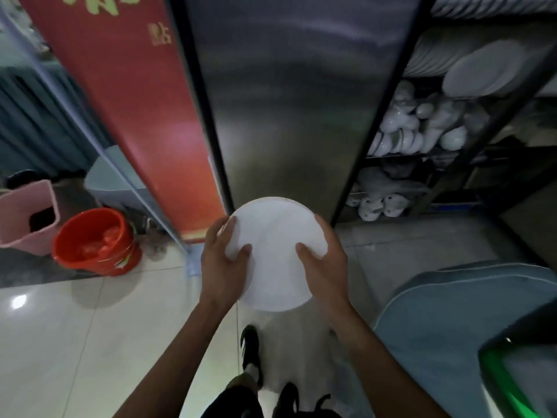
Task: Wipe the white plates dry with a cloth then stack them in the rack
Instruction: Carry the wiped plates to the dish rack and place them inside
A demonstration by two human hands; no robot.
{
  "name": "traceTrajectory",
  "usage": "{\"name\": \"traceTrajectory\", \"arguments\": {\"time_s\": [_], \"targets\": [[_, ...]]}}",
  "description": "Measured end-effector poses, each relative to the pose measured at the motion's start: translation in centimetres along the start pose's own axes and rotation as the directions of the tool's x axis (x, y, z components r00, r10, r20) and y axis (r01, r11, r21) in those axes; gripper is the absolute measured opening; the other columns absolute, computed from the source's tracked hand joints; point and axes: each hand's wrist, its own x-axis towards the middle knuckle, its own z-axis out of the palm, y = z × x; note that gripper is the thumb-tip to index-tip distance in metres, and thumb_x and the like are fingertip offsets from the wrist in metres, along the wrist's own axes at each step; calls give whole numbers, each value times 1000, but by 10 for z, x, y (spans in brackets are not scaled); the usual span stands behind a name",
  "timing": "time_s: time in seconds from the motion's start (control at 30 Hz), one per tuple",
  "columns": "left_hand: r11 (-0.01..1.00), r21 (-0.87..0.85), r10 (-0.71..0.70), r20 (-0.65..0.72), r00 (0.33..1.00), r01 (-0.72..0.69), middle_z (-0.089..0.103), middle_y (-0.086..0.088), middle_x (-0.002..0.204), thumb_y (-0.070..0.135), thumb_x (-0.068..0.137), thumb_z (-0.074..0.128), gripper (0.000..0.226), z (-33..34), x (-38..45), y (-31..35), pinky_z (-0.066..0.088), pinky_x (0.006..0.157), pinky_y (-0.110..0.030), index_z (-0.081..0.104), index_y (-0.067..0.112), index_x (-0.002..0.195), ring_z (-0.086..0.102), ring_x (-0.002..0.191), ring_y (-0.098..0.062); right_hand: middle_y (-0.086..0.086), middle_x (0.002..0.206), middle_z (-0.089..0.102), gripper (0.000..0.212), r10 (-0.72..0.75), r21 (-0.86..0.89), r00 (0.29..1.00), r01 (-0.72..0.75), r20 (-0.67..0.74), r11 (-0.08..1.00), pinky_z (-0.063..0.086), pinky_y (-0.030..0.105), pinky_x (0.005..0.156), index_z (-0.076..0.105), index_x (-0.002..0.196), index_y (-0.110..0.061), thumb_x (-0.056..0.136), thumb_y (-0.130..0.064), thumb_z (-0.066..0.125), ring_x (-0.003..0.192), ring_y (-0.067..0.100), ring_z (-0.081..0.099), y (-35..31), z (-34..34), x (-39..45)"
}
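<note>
A round, smooth white plate (pixel 277 254) is held in the air at the middle of the view, above a glossy pale tiled floor (pixel 75 342) and in front of a tall brushed-steel cabinet panel (pixel 289 101). The left hand (pixel 221 267) grips its left rim, thumb curled onto the upper face and fingers wrapped under the edge. The right hand (pixel 324 271) grips the right rim the same way, thumb lying on the face, fingers curled behind.

To the right stands a dark metal-framed rack (pixel 452 164): its upper shelf carries stacked white oval plates (pixel 485 70), the shelf below is heaped with rounded white bowls (pixel 422 131), some with green trim, and lower still lie more blurred white pieces.

On the floor at left sit a round red plastic bucket (pixel 96 241), its contents unclear, and a square pink plastic bin (pixel 27 215) with a dark inside. A red banner (pixel 129 101) leans beside the steel panel.
</note>
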Motion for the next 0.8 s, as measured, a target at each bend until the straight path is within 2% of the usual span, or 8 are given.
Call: {"name": "traceTrajectory", "arguments": {"time_s": [0.13,0.23,0.33,0.47,0.53,0.63,0.7,0.8], "targets": [[998,-42,61,101,993,-57,48,-2,146,9,85,73,58,46,52,11,32,105,-27,55,17,140,44,125,-13,-11,140,55,65,20,-73,994,-28,-105,997,46,38,107,50,142,-35,86,-7,69,126,11,52,-1,-14,48],[990,-105,108,169,980,-91,48,1,147,10,85,73,58,75,95,23,31,106,-24,56,19,140,45,128,-13,-8,141,55,65,28,-80,978,-45,-208,996,44,45,109,50,143,-30,86,-6,72,128,14,51,-9,-21,84],[978,-173,153,234,960,-114,46,4,149,14,87,71,57,102,135,35,31,109,-24,55,22,141,44,131,-11,-9,141,55,66,13,-112,956,-48,-293,993,45,41,108,51,143,-29,85,-8,73,127,14,51,-15,-26,121],[967,-205,211,323,923,-149,42,8,152,19,89,68,58,137,177,54,32,110,-27,51,26,143,39,128,-1,-16,136,53,65,19,-129,917,-77,-399,989,43,24,96,50,142,-34,86,-11,73,124,10,52,-18,-34,157],[960,-213,249,364,897,-180,40,4,152,14,89,70,59,156,191,65,34,110,-30,50,23,144,38,127,-1,-12,138,55,65,42,-101,889,-99,-457,990,47,31,99,51,143,-32,86,-11,73,123,11,52,-17,-43,169],[956,-225,274,441,855,-190,39,3,151,13,90,69,58,189,208,81,37,112,-38,50,23,143,41,131,-13,-7,140,56,66,77,-80,847,-140,-525,987,50,42,101,50,144,-32,86,-14,74,124,16,53,-13,-62,190],[951,-249,288,479,829,-186,41,1,151,11,89,69,58,214,217,94,38,112,-40,50,22,143,42,132,-15,-9,139,56,66,102,-55,819,-160,-564,986,53,41,96,49,144,-34,85,-16,74,121,16,54,-7,-78,205],[942,-261,323,523,789,-213,43,-3,150,9,89,69,58,256,228,120,39,112,-41,51,17,144,44,133,-20,-15,129,55,66,121,-23,782,-171,-611,985,54,30,81,49,143,-37,85,-19,75,115,15,55,2,-107,228]]}}
